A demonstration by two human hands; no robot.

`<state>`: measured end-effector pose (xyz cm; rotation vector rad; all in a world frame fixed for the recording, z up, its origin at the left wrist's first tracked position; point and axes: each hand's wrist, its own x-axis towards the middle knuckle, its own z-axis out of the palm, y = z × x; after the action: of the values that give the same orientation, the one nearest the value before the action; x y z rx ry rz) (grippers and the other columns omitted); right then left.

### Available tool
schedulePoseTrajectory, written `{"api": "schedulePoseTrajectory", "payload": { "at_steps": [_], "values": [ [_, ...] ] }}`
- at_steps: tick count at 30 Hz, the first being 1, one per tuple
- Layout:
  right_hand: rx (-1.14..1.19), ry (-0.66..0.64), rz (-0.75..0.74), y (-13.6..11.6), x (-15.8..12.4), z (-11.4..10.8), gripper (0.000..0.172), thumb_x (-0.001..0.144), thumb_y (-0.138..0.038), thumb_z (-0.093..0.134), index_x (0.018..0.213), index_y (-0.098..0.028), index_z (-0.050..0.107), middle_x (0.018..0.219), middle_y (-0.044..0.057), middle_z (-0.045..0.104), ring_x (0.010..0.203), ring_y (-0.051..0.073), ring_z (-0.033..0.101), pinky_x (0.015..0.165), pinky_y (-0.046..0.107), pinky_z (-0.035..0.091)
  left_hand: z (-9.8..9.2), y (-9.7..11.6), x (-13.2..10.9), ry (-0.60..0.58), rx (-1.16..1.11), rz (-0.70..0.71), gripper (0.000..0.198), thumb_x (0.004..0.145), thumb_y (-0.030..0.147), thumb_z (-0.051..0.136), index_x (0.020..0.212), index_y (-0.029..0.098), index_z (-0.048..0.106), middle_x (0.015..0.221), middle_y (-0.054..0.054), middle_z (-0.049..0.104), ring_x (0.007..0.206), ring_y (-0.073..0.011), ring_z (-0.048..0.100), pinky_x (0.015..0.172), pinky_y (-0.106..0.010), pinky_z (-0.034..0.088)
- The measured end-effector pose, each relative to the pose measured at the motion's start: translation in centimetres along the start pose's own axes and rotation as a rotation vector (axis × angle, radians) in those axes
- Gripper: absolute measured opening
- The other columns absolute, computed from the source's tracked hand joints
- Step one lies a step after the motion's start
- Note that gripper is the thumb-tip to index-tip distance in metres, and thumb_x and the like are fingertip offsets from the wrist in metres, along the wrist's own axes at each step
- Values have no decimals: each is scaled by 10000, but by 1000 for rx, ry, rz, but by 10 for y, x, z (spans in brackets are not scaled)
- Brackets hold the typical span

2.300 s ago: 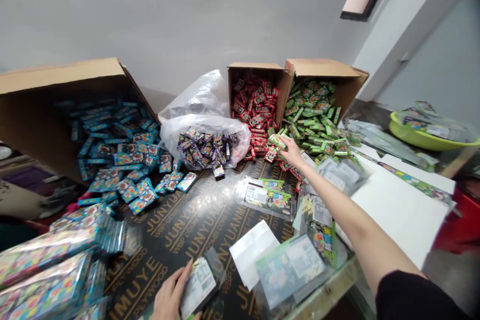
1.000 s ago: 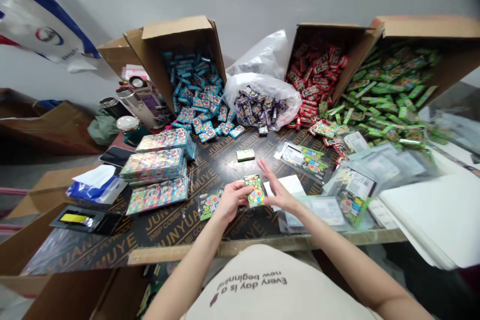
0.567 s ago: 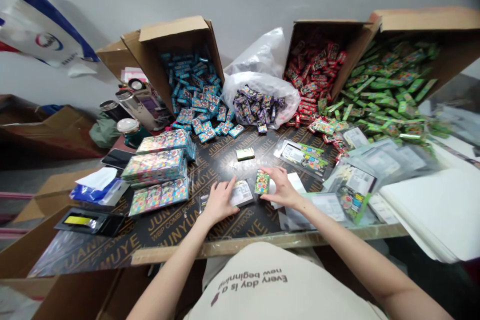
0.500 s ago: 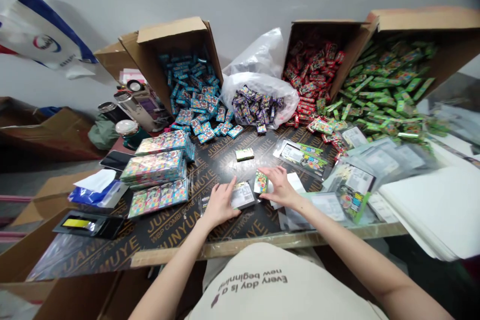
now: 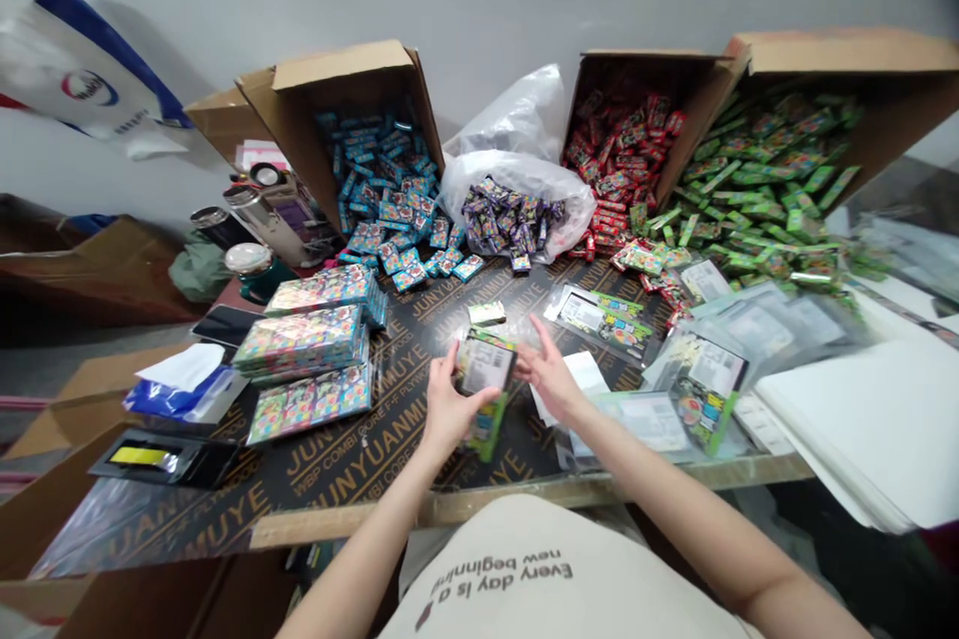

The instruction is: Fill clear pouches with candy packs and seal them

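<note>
My left hand (image 5: 448, 411) grips a printed plastic pouch (image 5: 485, 365) with a white label, a dark panel and a green edge, raised and tilted over the table. Its thumb lies across the front. My right hand (image 5: 552, 381) is at the pouch's right edge with its fingers spread; I cannot tell whether the fingertips touch it. Just beyond the pouch, a small light-green box (image 5: 486, 313) lies on the table. To the right rest white paper slips (image 5: 580, 381) and a clear pouch with a green card (image 5: 603, 317).
Cartons of blue boxes (image 5: 397, 190), red boxes (image 5: 629, 155) and green boxes (image 5: 779, 190) line the back, around a plastic bag of purple boxes (image 5: 513, 215). Wrapped packs (image 5: 304, 339) are stacked left, near a flask (image 5: 259, 270). More pouches (image 5: 704, 384) and white sheets (image 5: 861, 419) lie right.
The labelled pouch has come up off the table in my left hand. My right hand held a small green box beside it; that box no longer shows there, and those fingers have spread.
</note>
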<state>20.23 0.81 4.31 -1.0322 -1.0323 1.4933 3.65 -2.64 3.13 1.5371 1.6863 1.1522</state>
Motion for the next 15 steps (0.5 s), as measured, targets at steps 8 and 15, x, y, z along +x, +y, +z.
{"api": "schedulePoseTrajectory", "payload": {
  "at_steps": [8,15],
  "values": [
    [236,301,198,-14,8,25,322,610,-254,630,903,-203,507,631,-16,642,563,170,607,508,278,476,46,23,-11,64,-986,-477,391,709,488,580,845,125,627,809,-64,662,743,-168,615,698,-282,468],
    [371,230,223,-18,-1,11,354,627,-232,538,965,-219,434,660,-13,669,599,195,632,561,325,482,33,33,17,-45,-984,-622,179,587,280,635,679,127,623,607,-24,638,550,-141,598,568,-262,473]
  ]
}}
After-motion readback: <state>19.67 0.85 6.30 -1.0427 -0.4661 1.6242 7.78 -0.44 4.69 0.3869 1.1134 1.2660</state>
